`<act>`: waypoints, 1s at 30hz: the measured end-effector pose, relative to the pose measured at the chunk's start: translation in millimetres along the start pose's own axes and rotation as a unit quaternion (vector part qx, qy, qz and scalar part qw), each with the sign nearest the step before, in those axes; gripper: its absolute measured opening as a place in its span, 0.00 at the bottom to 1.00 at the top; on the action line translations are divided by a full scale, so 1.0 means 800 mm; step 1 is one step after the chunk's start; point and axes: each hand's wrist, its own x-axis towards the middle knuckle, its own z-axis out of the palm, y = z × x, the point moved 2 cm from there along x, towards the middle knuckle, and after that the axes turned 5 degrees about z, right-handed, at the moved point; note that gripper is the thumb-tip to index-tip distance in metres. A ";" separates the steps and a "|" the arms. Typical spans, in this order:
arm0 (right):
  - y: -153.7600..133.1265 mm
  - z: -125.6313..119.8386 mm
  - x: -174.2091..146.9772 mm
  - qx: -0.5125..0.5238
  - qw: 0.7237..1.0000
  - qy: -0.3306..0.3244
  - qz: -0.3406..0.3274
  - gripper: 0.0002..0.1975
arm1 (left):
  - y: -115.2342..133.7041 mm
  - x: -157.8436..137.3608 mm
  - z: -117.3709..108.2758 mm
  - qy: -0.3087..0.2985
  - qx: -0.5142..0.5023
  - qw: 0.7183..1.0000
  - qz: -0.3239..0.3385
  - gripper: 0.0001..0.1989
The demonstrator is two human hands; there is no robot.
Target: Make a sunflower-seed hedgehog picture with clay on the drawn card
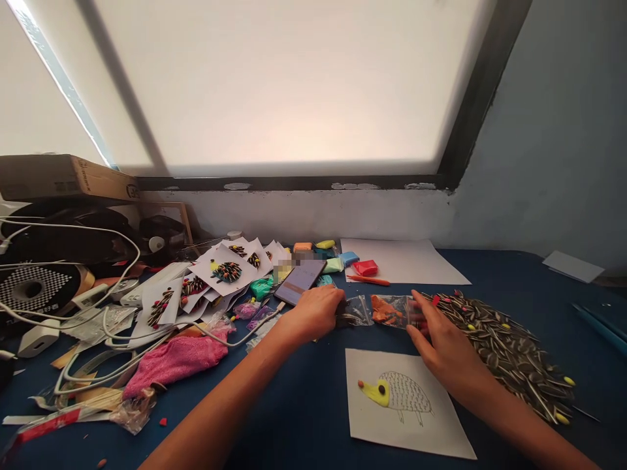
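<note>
My left hand (318, 312) is closed, its fingers curled at the left end of a small clear plastic bag (360, 309) with dark clay in it. Beside that lies a clear bag of orange clay (388, 311). My right hand (443, 349) rests at this bag's right end, thumb and fingers apart; something reddish shows between them, too hidden to name. Below both hands is a white card (392, 434) with a hedgehog drawing (404, 395), its face filled with yellow clay, with a dark eye and a brown nose. The body is only outlined.
A heap of sunflower seeds (514, 352) lies on the right. Finished hedgehog cards (226, 271), a phone (300, 281), white cables (110, 333) and a pink cloth (181, 359) crowd the left. Behind are clay packs (365, 267), an orange tool (368, 280) and white paper (416, 258).
</note>
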 end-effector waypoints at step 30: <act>-0.029 -0.034 -0.022 0.279 0.945 -0.138 0.103 0.25 | 0.049 0.005 0.012 -0.057 -0.649 0.757 0.049 0.30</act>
